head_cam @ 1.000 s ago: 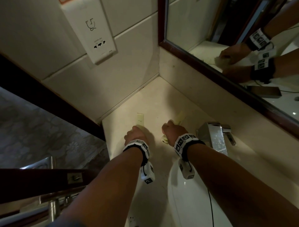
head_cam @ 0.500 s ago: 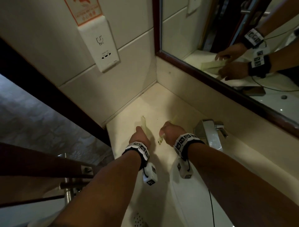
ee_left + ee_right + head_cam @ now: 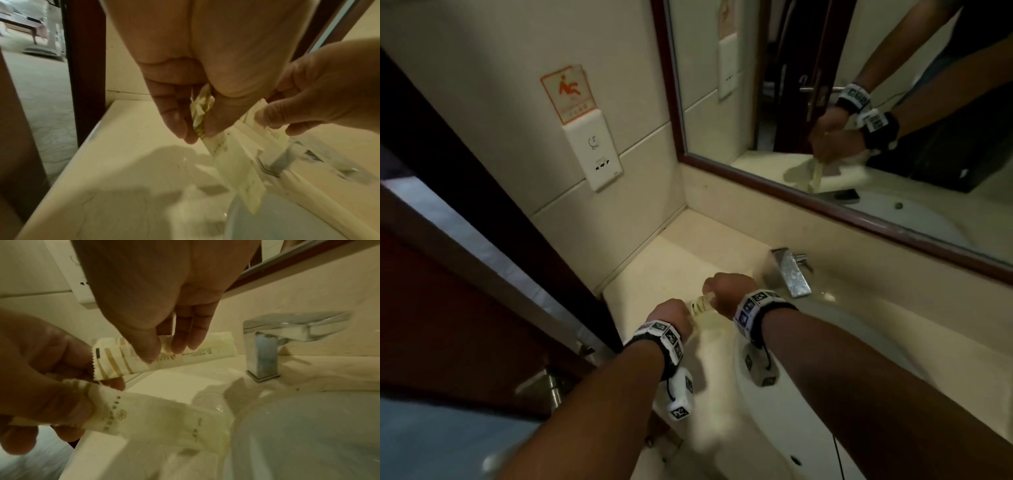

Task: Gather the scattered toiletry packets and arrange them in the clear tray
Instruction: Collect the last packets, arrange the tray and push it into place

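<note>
My left hand [image 3: 674, 317] and right hand [image 3: 726, 291] hover close together above the cream counter [image 3: 671, 246], just left of the sink. In the left wrist view my left hand [image 3: 199, 136] pinches the top of a long cream toiletry packet [image 3: 236, 170] that hangs down. In the right wrist view my right hand [image 3: 164, 353] pinches a second cream packet [image 3: 205, 350] with gold stripes, held level. The two packets nearly touch. Only a sliver of packet [image 3: 700, 303] shows between the hands in the head view. I cannot make out the clear tray.
A chrome faucet [image 3: 791, 274] stands just right of my right hand, with the white sink basin [image 3: 774, 428] under my forearms. A framed mirror [image 3: 859, 102] runs along the back wall. A dark wooden door frame [image 3: 482, 205] and a wall socket [image 3: 599, 154] are on the left.
Both hands have lifted their packets off the counter and drawn back toward me and the sink, coming closer together. My head has tilted up, showing more wall and mirror.
</note>
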Demonstrator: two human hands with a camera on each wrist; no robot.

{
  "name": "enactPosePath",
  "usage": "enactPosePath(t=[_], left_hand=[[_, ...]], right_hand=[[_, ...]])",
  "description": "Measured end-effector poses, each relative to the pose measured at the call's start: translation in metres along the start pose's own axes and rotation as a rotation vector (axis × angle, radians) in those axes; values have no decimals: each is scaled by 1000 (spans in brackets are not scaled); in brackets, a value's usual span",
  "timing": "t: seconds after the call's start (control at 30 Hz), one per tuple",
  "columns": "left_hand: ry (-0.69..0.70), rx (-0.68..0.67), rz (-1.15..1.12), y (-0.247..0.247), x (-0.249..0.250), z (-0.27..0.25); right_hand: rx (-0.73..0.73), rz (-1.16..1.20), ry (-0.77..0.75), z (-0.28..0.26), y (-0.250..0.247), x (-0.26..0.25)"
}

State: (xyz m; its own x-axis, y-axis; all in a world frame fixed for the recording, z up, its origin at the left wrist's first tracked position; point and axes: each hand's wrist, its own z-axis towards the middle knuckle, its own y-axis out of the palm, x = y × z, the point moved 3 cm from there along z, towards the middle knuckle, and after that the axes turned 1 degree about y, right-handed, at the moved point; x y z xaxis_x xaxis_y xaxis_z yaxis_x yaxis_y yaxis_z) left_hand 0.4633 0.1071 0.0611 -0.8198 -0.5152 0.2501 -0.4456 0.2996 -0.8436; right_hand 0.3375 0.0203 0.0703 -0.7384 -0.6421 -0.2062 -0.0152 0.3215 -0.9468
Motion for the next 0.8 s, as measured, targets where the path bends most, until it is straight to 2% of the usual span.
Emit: enactPosePath(t=[0.13,0.27,0.53,0.67,0.8], left_hand=[[184,-15,-39,5,18,-30],[325,-32,-122,8,34,-75],[399,-75,-183,37,31,-131],[432,-159,-195,66,43,-158],[401,-187,-233,94,50,-169]], right_hand=[[47,-15,59,-40,-8,-5],[23,-36,155,-83,-2,-14],[58,79,284,-177,18,-38],[71,163,400,-230,37,-30],[132,135,552,-275,47,-7]])
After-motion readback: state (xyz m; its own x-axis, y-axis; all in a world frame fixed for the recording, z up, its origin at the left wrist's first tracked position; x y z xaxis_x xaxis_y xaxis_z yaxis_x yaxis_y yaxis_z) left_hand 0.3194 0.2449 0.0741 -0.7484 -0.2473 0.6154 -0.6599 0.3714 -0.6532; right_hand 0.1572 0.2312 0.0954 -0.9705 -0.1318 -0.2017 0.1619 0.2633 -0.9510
